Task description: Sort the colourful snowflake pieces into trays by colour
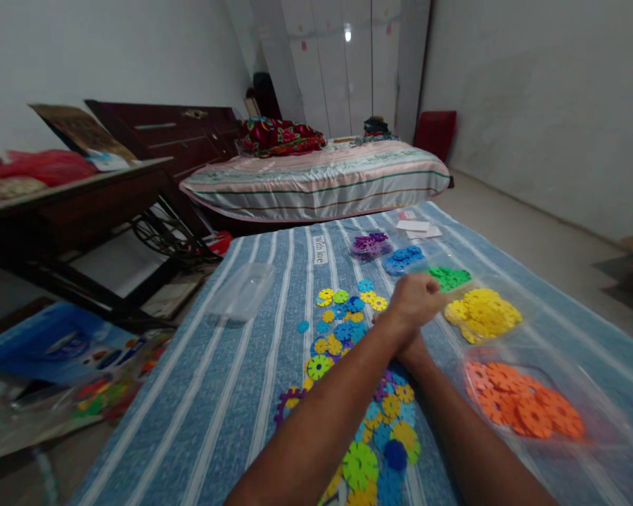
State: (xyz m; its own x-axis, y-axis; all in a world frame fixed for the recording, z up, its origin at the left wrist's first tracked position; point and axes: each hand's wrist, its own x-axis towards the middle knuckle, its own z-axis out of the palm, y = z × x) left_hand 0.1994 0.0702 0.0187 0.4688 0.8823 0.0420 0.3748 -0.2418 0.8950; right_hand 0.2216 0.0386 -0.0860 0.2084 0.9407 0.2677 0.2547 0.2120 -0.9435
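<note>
My left hand (418, 301) reaches across to the right, its fingers curled closed between the green notched discs (448, 278) and the yellow notched discs (482, 314). What it may hold is hidden. Beneath the left forearm, my right hand (410, 346) crosses toward the left, mostly covered, with only a fingertip showing near the mixed pile. That mixed pile of notched plastic discs (359, 464) runs down the middle of the cloth in blue, yellow, lime and purple. Orange discs (527, 400) lie in a clear tray at the right.
Blue discs (404, 259) and purple discs (371, 245) sit in clear trays farther back. A clear plastic container (241, 292) stands at left on the striped cloth (190, 422). White cards (419, 228) lie at the far edge. Beyond is a bed (316, 183); a sewing table (74, 190) stands left.
</note>
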